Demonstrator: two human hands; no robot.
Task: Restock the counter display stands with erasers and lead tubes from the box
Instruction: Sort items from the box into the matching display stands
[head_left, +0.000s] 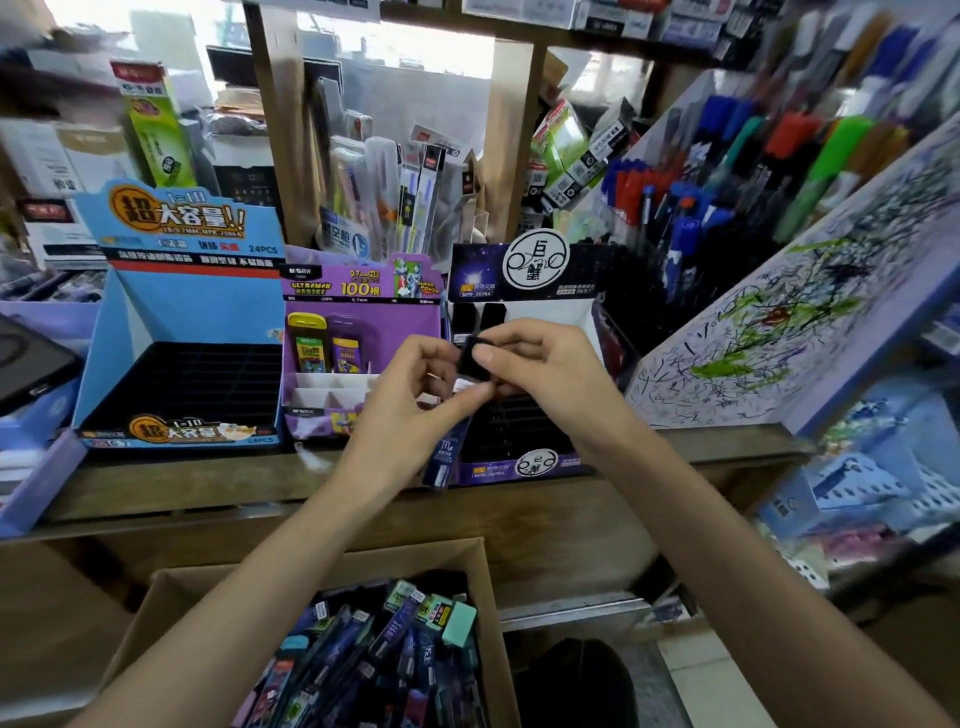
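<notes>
"What's in your hands?"

"A black lead tube (471, 358), dead centre. My left hand (410, 400) pinches its lower part between thumb and curled fingers. My right hand (545, 374) nips its top with thumb and forefinger. A dark blue length (441, 457) hangs toward 7 o'clock under my left thumb, with a sign like a scorpion's on it. Whether it's part of the same tube, I can't tell."

"Where is that against the stands?"

"Over the dark stand (519, 467), which runs from 12 to 4 o'clock of my hands. Its round sign reads 巨蟹 and a label says MPR-2079A. 2 stocked tubes (464, 318) with black tops stand in its back row at 12 o'clock. At 10 o'clock, just beside it, is the purple stand (363, 322): M&G, ULTRAMAN HEROES, 0.7mm HB, 100根, with 2 packs at the back. Farther out at 9 o'clock is the blue stand (182, 322): 超大容量!!, 24PCS."

"And the box?"

"The box (480, 566) is at 6 o'clock, below the counter edge, packed with dark tubes, with a mint eraser (460, 623) near its right wall. At 3 o'clock leans a scribbled board (779, 332), with pens (675, 208) at 1 o'clock."
</notes>
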